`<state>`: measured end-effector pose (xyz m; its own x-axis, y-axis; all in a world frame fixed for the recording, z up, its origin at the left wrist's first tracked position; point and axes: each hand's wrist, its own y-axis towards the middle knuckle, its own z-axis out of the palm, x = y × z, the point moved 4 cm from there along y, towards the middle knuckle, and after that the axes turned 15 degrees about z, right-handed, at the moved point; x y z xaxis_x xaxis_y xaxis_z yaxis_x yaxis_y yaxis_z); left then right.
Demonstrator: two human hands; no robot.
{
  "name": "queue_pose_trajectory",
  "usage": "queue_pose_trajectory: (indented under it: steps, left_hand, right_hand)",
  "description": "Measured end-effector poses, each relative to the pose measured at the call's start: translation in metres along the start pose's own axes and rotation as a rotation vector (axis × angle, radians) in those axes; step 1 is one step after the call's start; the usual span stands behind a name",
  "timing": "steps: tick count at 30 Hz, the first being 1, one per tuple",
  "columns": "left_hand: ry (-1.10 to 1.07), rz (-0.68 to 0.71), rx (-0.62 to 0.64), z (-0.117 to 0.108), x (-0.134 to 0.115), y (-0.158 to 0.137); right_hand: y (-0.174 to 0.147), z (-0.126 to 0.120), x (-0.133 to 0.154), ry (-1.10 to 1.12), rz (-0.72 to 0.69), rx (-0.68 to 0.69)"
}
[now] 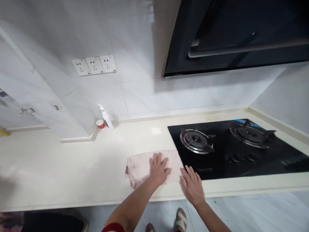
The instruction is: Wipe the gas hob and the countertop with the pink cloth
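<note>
Left grip [159, 170] spread flat on pale pink cloth [140, 162]; right grip [193, 186] unclenched at cloth's edge, by cooktop [220, 149].

Folded pink cloth [141, 166] on the counter [84, 167]
The left hand [159, 171] rests on it, the right hand [193, 187] at its 4 o'clock edge; cooktop [220, 158] at 3 o'clock, spray bottle [107, 120] at 10.
</note>
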<state>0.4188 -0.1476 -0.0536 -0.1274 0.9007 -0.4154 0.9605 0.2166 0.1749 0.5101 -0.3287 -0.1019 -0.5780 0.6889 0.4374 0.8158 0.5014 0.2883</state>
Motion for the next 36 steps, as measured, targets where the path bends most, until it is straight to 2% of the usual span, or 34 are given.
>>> queue_pose_trajectory:
  steps: [3, 6, 10, 13, 15, 18, 20, 22, 26, 29, 32, 36]
  left_hand:
    - [-0.04, 0.01, 0.053, 0.012, -0.003, 0.003]
    - [-0.057, 0.015, 0.06, 0.01, -0.003, -0.015]
    - [-0.017, 0.07, 0.045, 0.001, -0.006, -0.068]
    - [0.083, 0.154, 0.018, -0.004, -0.003, -0.119]
    - [0.187, 0.164, -0.047, -0.008, 0.005, -0.151]
    - [0.371, 0.066, -0.199, -0.017, 0.027, -0.184]
    - [0.462, -0.019, -0.242, -0.023, 0.046, -0.19]
    - [0.51, -0.089, -0.228, -0.029, 0.069, -0.183]
    - [0.499, -0.195, -0.183, -0.048, 0.12, -0.15]
    - [0.469, -0.32, -0.223, -0.061, 0.142, -0.14]
    - [0.466, -0.446, -0.277, -0.063, 0.136, -0.159]
    - [0.514, -0.481, -0.285, -0.052, 0.098, -0.211]
  right_hand:
    - [0.0, -0.007, 0.002, -0.016, -0.054, 0.06]
    - [0.004, -0.008, 0.011, 0.008, -0.068, 0.106]
    - [-0.004, 0.01, 0.05, 0.189, -0.109, 0.205]
    - [-0.031, 0.031, 0.091, 0.275, -0.214, 0.319]
    - [-0.054, 0.041, 0.113, 0.215, -0.303, 0.317]
    - [-0.072, 0.052, 0.139, 0.076, -0.436, 0.253]
    - [-0.065, 0.062, 0.155, 0.014, -0.509, 0.244]
    - [-0.043, 0.078, 0.173, -0.025, -0.548, 0.271]
    - [0.015, 0.117, 0.218, -0.1, -0.505, 0.346]
    - [0.04, 0.137, 0.242, -0.143, -0.489, 0.383]
    - [0.037, 0.139, 0.249, -0.134, -0.518, 0.383]
    - [-0.008, 0.121, 0.242, -0.08, -0.584, 0.389]
